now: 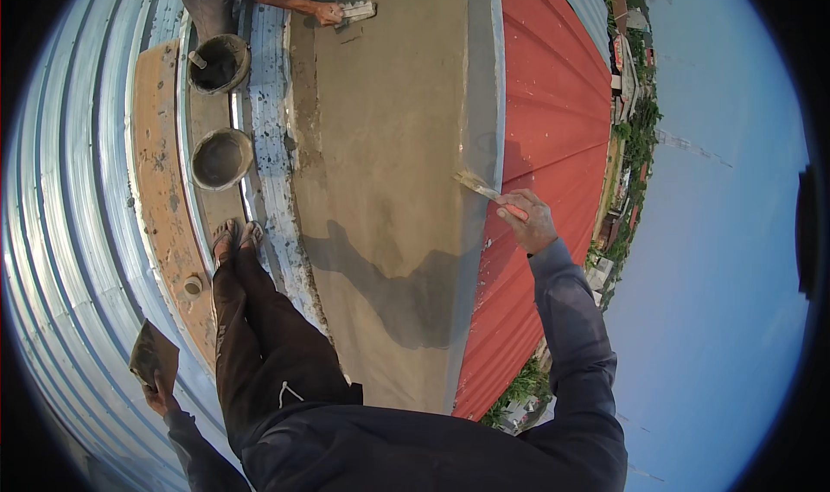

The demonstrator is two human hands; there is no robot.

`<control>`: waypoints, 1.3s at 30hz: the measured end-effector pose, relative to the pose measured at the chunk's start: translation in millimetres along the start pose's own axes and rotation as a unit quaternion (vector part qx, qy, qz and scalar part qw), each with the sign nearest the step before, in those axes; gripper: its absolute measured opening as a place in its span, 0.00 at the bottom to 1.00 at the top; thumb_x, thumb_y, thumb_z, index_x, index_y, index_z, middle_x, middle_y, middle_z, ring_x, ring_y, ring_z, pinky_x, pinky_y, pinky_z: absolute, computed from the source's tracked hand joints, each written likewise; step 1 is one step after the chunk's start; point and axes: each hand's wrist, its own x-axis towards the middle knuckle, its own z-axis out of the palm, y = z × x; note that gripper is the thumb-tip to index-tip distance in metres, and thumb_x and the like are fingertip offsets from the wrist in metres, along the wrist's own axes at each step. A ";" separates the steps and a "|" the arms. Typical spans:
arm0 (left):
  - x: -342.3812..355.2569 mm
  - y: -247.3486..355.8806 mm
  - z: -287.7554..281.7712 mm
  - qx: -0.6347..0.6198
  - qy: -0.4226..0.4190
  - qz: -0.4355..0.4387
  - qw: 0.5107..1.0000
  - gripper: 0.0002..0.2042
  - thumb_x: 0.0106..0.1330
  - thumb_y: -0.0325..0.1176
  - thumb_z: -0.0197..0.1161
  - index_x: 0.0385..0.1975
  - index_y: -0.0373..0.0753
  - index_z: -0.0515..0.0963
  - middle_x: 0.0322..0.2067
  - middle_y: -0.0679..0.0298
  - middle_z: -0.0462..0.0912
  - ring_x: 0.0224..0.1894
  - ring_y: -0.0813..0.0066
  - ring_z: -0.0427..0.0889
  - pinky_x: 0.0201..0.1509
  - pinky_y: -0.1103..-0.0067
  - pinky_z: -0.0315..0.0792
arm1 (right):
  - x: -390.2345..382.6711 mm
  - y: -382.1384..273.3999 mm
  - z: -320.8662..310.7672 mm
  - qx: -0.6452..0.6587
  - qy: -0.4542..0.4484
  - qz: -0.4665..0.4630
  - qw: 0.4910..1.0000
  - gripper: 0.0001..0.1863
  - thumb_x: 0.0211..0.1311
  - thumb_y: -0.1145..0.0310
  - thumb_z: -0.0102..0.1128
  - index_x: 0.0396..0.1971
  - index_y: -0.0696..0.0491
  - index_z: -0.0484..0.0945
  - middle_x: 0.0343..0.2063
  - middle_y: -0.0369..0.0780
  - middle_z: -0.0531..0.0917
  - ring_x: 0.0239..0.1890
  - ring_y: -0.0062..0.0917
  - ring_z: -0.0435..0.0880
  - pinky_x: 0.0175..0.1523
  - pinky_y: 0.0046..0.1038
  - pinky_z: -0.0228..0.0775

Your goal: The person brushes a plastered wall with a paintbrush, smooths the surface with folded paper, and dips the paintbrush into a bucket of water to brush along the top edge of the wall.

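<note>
My right hand [529, 221] grips a paintbrush [510, 208] by its orange-red handle. The brush's pale bristles are at the outer edge of a smooth, grey-brown cement surface [389, 129], near the strip beside the red roofing. Low on the left, out over the metal roofing, my left hand [159, 399] is closed on a flat, squarish board [156, 354] with a dull brown-grey face. Its back and any handle are hidden. My shadow falls across the cement.
At the far end a co-worker's hand [328, 13] presses a float [358, 11] on the cement. Two mortar buckets [220, 158] stand beyond my feet on an orange-brown plank walkway [156, 146]. Corrugated metal roofing [60, 198] spreads left; sloping red roofing [553, 86] lies right.
</note>
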 end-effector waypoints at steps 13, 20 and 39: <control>51.5 -25.6 -18.1 0.078 0.024 0.057 0.995 0.26 0.55 0.49 0.63 0.40 0.29 0.74 0.36 0.52 0.79 0.37 0.64 0.77 0.42 0.71 0.70 | 177.7 -17.7 -53.7 0.043 0.143 -0.040 0.988 0.14 0.53 0.62 0.60 0.36 0.56 0.79 0.32 0.41 0.82 0.37 0.30 0.79 0.45 0.28 0.69; 51.1 -56.4 -31.3 0.037 0.044 0.086 0.995 0.25 0.53 0.50 0.65 0.35 0.29 0.74 0.30 0.54 0.78 0.32 0.64 0.74 0.39 0.69 0.69 | 26.7 10.1 1.6 0.046 0.022 -0.020 0.999 0.12 0.51 0.64 0.60 0.33 0.54 0.80 0.32 0.42 0.79 0.40 0.36 0.77 0.47 0.32 0.68; 79.9 32.1 -31.3 -0.015 0.006 0.071 0.997 0.23 0.54 0.42 0.68 0.38 0.27 0.71 0.35 0.53 0.78 0.34 0.66 0.75 0.38 0.71 0.70 | 32.6 29.8 17.3 0.067 0.088 -0.055 0.992 0.11 0.51 0.64 0.62 0.35 0.50 0.80 0.33 0.41 0.77 0.39 0.36 0.76 0.44 0.35 0.68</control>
